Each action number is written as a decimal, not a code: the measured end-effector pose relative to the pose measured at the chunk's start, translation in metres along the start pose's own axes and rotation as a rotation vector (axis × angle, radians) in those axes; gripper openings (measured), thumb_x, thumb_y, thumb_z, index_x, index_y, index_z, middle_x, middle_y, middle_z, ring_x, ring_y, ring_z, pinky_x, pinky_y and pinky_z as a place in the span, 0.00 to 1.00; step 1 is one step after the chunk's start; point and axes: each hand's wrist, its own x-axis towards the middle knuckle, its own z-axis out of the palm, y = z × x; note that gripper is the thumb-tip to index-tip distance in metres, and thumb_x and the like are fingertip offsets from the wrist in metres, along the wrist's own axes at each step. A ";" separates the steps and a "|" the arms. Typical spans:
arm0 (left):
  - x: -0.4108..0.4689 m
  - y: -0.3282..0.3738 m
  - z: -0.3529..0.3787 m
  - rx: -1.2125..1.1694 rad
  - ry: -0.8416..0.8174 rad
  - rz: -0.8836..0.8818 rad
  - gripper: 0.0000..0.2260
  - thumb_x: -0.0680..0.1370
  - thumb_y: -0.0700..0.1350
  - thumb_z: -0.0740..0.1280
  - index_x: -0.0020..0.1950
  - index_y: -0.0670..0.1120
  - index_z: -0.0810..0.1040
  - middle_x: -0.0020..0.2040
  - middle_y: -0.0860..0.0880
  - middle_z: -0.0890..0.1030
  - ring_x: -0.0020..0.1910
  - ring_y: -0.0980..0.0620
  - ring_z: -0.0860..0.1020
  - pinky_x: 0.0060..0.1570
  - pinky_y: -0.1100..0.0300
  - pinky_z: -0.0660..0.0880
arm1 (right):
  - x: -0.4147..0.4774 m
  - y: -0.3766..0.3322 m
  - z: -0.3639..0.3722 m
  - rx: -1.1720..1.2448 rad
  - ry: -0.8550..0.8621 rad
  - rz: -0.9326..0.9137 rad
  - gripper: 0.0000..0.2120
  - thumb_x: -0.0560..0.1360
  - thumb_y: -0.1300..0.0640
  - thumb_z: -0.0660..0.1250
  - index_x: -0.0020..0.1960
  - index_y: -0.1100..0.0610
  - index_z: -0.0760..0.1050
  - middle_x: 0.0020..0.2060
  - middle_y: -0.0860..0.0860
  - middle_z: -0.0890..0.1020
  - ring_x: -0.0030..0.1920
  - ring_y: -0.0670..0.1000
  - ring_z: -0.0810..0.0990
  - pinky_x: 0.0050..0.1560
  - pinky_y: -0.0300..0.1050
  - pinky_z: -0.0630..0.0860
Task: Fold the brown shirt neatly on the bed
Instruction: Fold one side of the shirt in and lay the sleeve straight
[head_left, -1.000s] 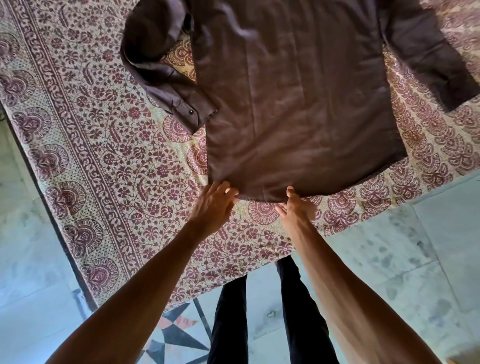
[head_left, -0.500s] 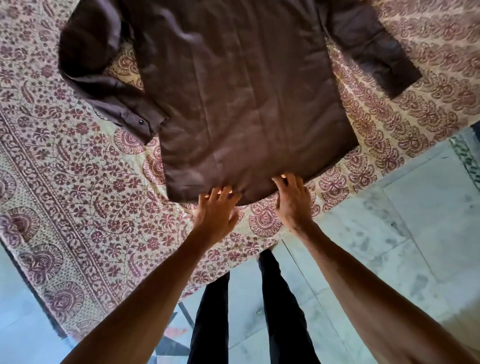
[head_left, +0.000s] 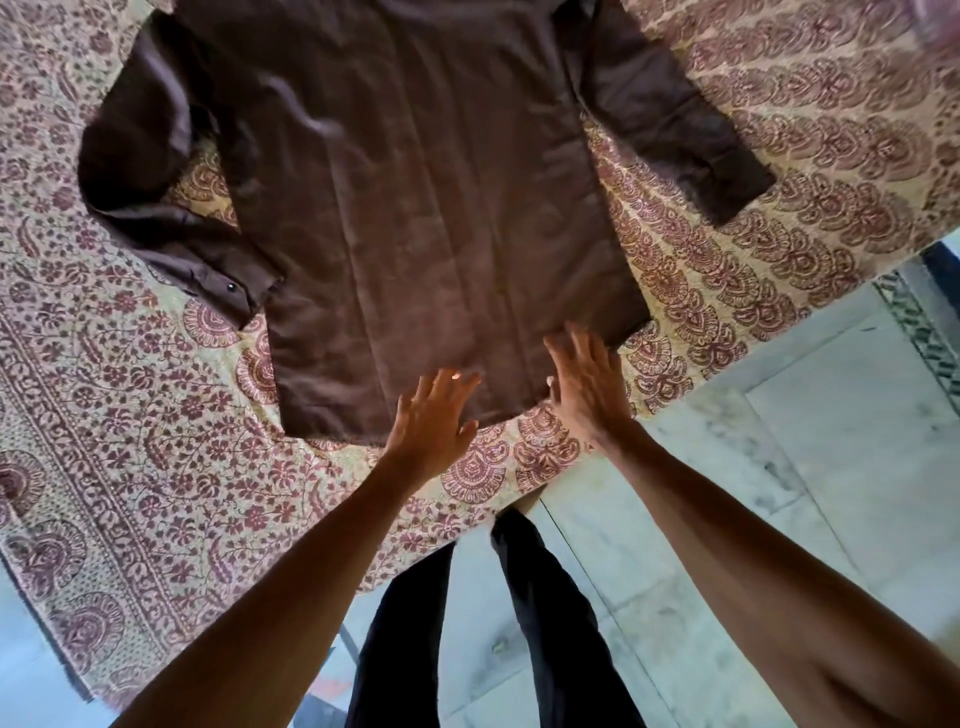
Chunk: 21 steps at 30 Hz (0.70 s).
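Observation:
The brown shirt (head_left: 415, 208) lies spread flat on the bed, hem toward me. Its left sleeve (head_left: 171, 249) is bent inward, the cuff with a dark button lying beside the body. Its right sleeve (head_left: 675, 119) stretches out to the right. My left hand (head_left: 434, 421) lies with straight fingers flat on the hem near its middle. My right hand (head_left: 587, 384) rests with spread, straight fingers on the hem's right part. Neither hand grips the cloth.
The bed carries a cream bedsheet (head_left: 130, 415) printed with maroon flowers and paisley. Its near edge runs diagonally past my legs in black trousers (head_left: 545, 623). A pale marble floor (head_left: 779, 467) lies to the right and below.
Both hands have slid forward from the hem's edge onto the shirt, fingers flattening out. The view has shifted, so the shirt sits more to the left and fuller in frame.

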 end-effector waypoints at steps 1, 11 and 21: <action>0.002 0.005 0.001 0.015 -0.041 -0.005 0.23 0.75 0.55 0.64 0.70 0.54 0.67 0.66 0.49 0.70 0.64 0.46 0.71 0.56 0.44 0.75 | 0.002 0.010 0.000 -0.011 -0.019 0.015 0.28 0.71 0.52 0.70 0.69 0.52 0.66 0.69 0.58 0.66 0.67 0.58 0.68 0.58 0.59 0.74; 0.075 0.044 -0.028 -0.213 -0.065 0.006 0.12 0.77 0.51 0.64 0.60 0.53 0.76 0.58 0.50 0.80 0.56 0.48 0.80 0.51 0.49 0.79 | 0.043 0.060 -0.035 0.075 0.124 0.212 0.16 0.75 0.56 0.68 0.61 0.59 0.74 0.59 0.58 0.77 0.51 0.57 0.79 0.46 0.51 0.79; 0.123 0.069 -0.042 -0.197 -0.452 0.130 0.14 0.78 0.44 0.62 0.62 0.50 0.78 0.61 0.51 0.80 0.61 0.51 0.77 0.59 0.60 0.71 | 0.074 0.096 -0.064 0.338 -0.193 0.566 0.18 0.77 0.56 0.68 0.62 0.66 0.70 0.51 0.58 0.83 0.45 0.56 0.83 0.40 0.46 0.80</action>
